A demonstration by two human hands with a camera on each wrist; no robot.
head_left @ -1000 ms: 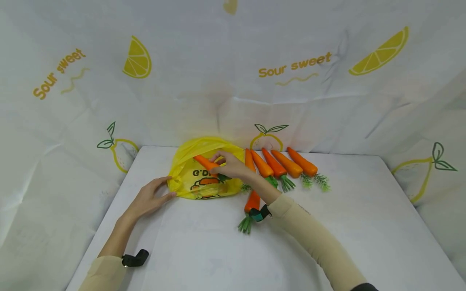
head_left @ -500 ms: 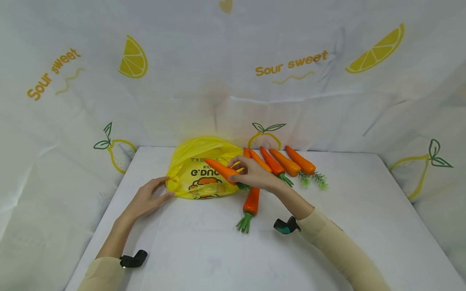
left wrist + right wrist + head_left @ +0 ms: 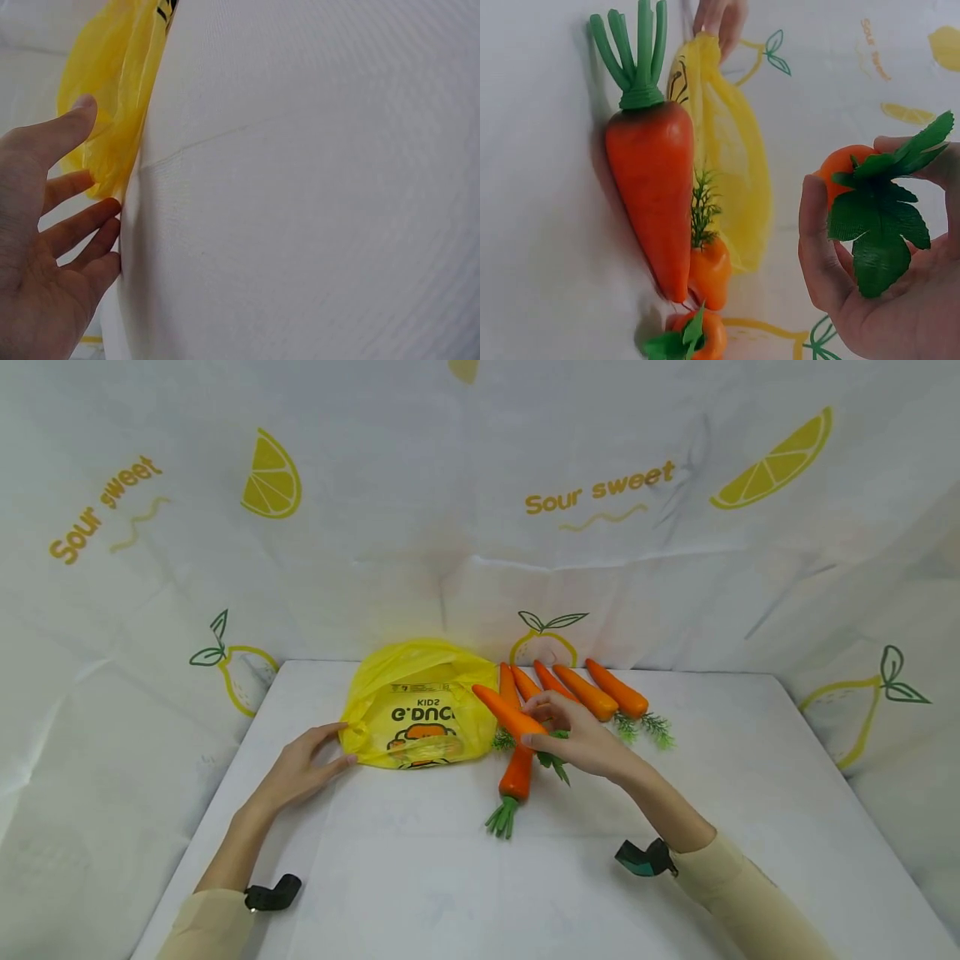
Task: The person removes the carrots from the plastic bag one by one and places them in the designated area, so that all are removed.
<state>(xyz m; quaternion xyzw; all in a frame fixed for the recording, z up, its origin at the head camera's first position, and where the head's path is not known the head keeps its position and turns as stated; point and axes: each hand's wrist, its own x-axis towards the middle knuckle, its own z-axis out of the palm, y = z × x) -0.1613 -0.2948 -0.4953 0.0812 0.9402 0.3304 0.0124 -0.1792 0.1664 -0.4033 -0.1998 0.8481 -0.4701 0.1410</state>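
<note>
My right hand pinches an orange carrot between thumb and fingers near its leafy end, tip pointing left and away. The right wrist view shows its broad green leaves in front of the palm. A yellow plastic bag with printed letters and a cartoon lies on the table, its wide mouth toward me. At the bag's left end rests my left hand, thumb and fingers spread, fingertips touching the plastic. Another carrot with green stems lies below the held one.
Several carrots lie in a row right of the bag along the table's back edge, among them one at the right end with feathery greens. A white cloth printed with lemons stands behind the white table.
My right hand has drawn the carrot out of the bag's mouth and moved right and toward me, over the other carrots. My left hand stays at the bag's left end.
</note>
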